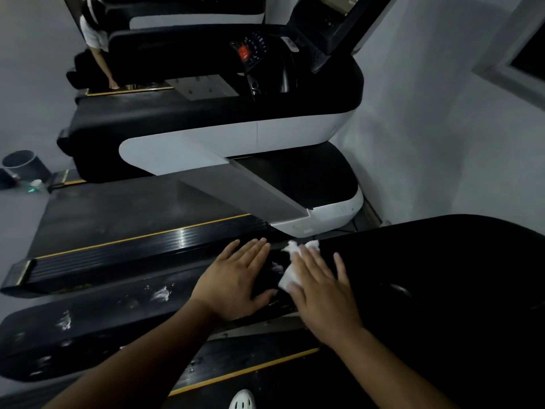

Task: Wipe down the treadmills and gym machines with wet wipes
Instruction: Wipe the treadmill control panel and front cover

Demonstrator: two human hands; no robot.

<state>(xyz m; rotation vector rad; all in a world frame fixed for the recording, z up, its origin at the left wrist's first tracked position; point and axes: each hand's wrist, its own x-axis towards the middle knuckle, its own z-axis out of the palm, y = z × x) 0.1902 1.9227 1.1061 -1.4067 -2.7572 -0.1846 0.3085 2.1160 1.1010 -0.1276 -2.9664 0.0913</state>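
- Your right hand point(321, 290) lies flat, fingers straight, pressing the wet wipe point(286, 277) onto the treadmill's black rail point(88, 323).
- Your left hand point(236, 278) rests flat beside it, fingers spread, seemingly holding nothing.

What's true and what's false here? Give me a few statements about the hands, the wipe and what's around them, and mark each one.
1. The right hand presses the wipe flat on the rail. True.
2. The left hand holds a spray bottle. False: it lies flat on the rail, holding nothing.
3. A bin sits at the far left. True.
4. The rail is spotless. False: white smears show on it.
5. Nobody else is in view. False: another person is at the back.
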